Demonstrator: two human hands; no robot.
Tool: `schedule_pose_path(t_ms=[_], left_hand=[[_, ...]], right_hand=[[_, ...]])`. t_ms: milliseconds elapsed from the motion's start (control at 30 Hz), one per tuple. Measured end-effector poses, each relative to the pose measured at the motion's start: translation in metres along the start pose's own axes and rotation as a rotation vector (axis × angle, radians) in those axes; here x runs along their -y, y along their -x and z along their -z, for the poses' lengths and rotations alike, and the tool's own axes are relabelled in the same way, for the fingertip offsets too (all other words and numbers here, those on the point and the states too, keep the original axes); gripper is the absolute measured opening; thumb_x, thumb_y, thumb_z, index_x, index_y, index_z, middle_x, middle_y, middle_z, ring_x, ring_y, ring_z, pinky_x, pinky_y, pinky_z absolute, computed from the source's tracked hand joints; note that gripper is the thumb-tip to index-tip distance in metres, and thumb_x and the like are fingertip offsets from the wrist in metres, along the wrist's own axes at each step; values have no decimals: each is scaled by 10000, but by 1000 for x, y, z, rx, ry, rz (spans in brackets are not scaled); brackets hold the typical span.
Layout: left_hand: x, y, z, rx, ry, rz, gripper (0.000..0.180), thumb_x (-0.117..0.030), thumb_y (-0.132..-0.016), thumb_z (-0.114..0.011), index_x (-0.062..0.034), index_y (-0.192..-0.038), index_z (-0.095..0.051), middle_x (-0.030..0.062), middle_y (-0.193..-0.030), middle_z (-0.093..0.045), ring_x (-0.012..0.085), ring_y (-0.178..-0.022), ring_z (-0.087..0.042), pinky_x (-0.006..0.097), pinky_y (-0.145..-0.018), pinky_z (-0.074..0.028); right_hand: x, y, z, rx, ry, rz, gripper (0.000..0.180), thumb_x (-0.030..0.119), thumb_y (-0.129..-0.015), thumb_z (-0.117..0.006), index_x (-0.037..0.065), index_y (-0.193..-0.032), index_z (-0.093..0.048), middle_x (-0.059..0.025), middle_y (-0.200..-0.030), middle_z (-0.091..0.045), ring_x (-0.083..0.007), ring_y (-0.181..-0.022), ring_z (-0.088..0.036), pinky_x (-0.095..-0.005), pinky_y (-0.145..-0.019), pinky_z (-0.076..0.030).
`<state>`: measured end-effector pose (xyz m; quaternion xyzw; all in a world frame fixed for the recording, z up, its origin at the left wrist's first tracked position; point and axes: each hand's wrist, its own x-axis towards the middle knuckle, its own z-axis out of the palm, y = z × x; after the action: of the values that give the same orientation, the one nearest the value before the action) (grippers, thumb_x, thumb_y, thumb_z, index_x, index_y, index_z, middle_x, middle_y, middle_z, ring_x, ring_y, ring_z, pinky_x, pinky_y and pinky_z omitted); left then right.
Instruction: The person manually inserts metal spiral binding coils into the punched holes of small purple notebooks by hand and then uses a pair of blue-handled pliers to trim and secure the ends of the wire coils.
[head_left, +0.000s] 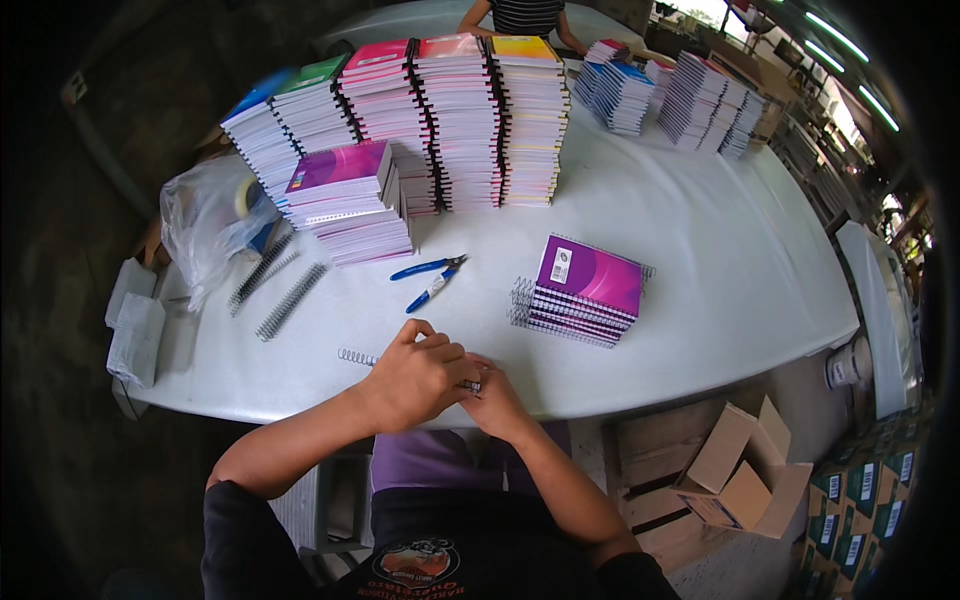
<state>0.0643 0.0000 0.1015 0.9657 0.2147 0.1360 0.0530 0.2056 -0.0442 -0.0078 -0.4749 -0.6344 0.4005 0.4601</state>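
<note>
My left hand is closed, knuckles up, at the near edge of the table. A thin spiral binding coil sticks out to the left from under it. Touching it, my right hand is curled with its fingers turned inward. A small dark-and-white piece shows between the two hands, mostly covered by fingers. Beyond them lie blue-handled cutting pliers, jaws pointing right. To the right stands a stack of purple spiral notebooks, with wire coils jutting from its left side.
Tall stacks of notebooks line the back, with a shorter purple-topped pile before them. Loose coils and a plastic bag lie left. More stacks stand far right, near another person. An open carton sits below right.
</note>
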Motion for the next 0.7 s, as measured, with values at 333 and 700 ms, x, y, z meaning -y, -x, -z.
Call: schedule_pose_path(t_ms=[333,700], left_hand=[[-5,3,-1,23,81,35,190,-200,-726,-682,-154,-907,-647,12,-847,-626,186,-831,-587,346,-819,-358],[-22,-7,16,64,-20,13,169,-221,-695,-681,-137,-840,-657,21,-790,-615,202,-819,-587,383,-830,-359]], right_hand=[[8,3,-3,-33,-153,36,133,137,-825,-584,83,-921,-658,-120,-856,-664,-281,-958,-589,-379,-1008,-333],[-10,3,-8,17,257,227,161,66,-747,-567,50,-902,-609,-129,-862,-620,-327,-881,-576,-424,-943,-377]])
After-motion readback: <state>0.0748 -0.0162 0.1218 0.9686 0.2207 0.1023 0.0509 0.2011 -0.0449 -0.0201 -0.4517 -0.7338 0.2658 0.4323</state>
